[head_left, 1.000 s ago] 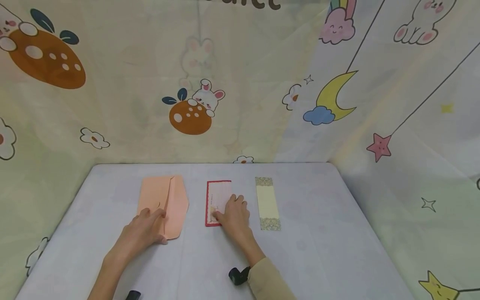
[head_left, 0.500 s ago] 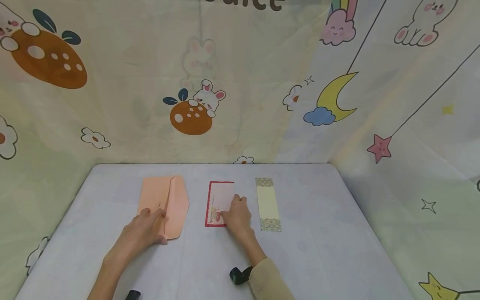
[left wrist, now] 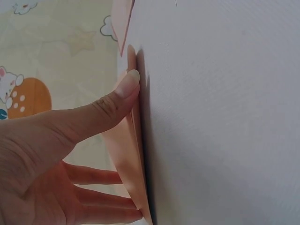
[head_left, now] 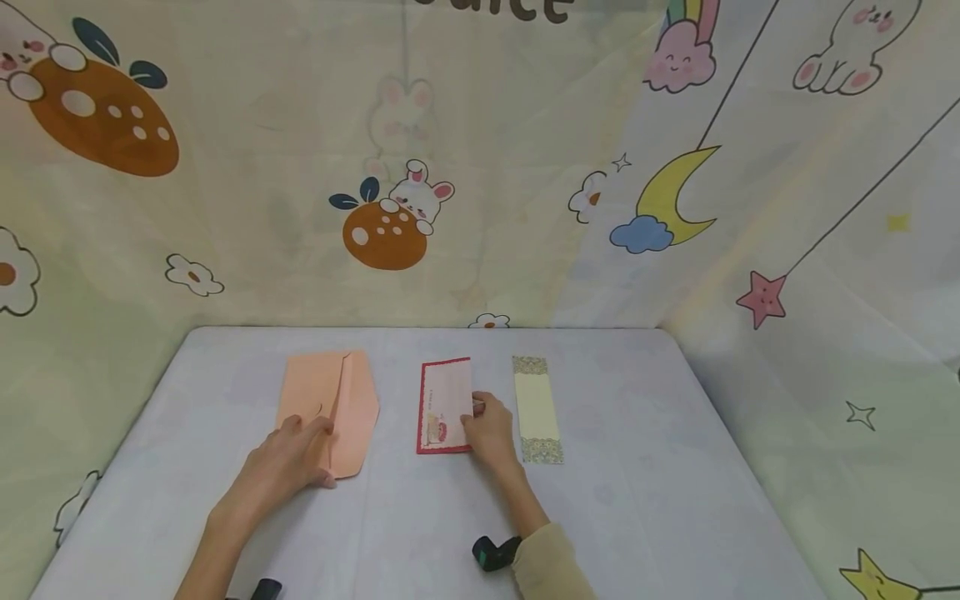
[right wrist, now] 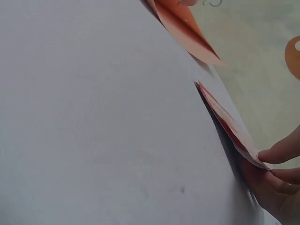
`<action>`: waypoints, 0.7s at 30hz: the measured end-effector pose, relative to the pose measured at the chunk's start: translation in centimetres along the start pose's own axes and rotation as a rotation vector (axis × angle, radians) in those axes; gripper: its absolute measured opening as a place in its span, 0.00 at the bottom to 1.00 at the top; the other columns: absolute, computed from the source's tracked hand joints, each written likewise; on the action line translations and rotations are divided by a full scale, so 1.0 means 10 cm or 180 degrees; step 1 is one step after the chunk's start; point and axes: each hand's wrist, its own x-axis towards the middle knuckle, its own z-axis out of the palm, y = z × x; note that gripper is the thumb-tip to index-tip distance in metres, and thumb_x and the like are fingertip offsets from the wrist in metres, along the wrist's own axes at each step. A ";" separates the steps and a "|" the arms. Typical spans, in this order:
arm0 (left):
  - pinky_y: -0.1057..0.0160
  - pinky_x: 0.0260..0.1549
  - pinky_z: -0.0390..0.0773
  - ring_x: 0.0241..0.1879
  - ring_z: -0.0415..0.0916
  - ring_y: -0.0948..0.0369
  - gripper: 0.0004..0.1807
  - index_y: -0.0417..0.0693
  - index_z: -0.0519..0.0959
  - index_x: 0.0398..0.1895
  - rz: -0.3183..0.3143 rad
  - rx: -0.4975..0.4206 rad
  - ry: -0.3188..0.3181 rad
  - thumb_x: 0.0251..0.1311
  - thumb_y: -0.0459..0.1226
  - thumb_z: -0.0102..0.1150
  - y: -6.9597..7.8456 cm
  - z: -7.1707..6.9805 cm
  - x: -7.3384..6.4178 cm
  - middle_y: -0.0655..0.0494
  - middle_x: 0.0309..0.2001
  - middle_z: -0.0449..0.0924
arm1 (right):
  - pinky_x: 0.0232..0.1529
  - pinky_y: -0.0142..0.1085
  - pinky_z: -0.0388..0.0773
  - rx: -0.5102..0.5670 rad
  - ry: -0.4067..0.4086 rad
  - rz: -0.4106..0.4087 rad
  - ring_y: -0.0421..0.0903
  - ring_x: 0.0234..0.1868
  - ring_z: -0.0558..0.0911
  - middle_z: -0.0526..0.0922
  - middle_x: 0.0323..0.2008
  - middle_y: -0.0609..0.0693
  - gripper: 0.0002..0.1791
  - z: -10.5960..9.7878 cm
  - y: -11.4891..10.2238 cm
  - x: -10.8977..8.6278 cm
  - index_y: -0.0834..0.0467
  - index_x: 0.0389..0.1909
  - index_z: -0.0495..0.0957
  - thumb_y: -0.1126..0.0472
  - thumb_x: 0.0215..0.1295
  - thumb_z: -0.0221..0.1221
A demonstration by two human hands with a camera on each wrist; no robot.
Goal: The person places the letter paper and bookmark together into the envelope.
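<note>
The left hand [head_left: 288, 454] rests on a peach envelope [head_left: 358, 400], thumb and fingers spread. Apart from it, the right hand [head_left: 491, 429] pinches the right edge of a red-bordered card [head_left: 444, 408] on the white table [head_left: 637, 500]. I'd judge the card light, springy and easily creased; a flat edge pinch should suit it. Beyond hangs a cartoon-printed backdrop [head_left: 510, 225].
</note>
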 end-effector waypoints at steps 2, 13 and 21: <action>0.44 0.28 0.77 0.36 0.76 0.49 0.42 0.50 0.77 0.57 -0.0007 0.0003 -0.0008 0.35 0.49 0.85 0.00 0.00 0.00 0.38 0.47 0.74 | 0.36 0.38 0.81 0.0029 -0.0010 0.0045 0.48 0.36 0.80 0.83 0.40 0.58 0.22 -0.03 0.03 0.01 0.65 0.60 0.78 0.67 0.64 0.65; 0.44 0.27 0.77 0.35 0.76 0.49 0.41 0.50 0.76 0.56 0.0014 0.0005 0.0007 0.35 0.48 0.86 -0.02 0.01 0.01 0.39 0.46 0.74 | 0.31 0.36 0.84 0.0660 -0.0279 0.0251 0.45 0.31 0.85 0.87 0.39 0.59 0.17 -0.15 0.13 0.06 0.67 0.53 0.81 0.66 0.65 0.65; 0.46 0.26 0.76 0.34 0.75 0.51 0.41 0.50 0.76 0.56 0.0059 -0.0019 0.0047 0.36 0.49 0.85 -0.01 0.00 -0.01 0.40 0.46 0.74 | 0.31 0.35 0.84 0.0854 -0.0269 0.0289 0.44 0.33 0.84 0.87 0.41 0.58 0.17 -0.13 0.17 0.06 0.66 0.54 0.81 0.66 0.64 0.65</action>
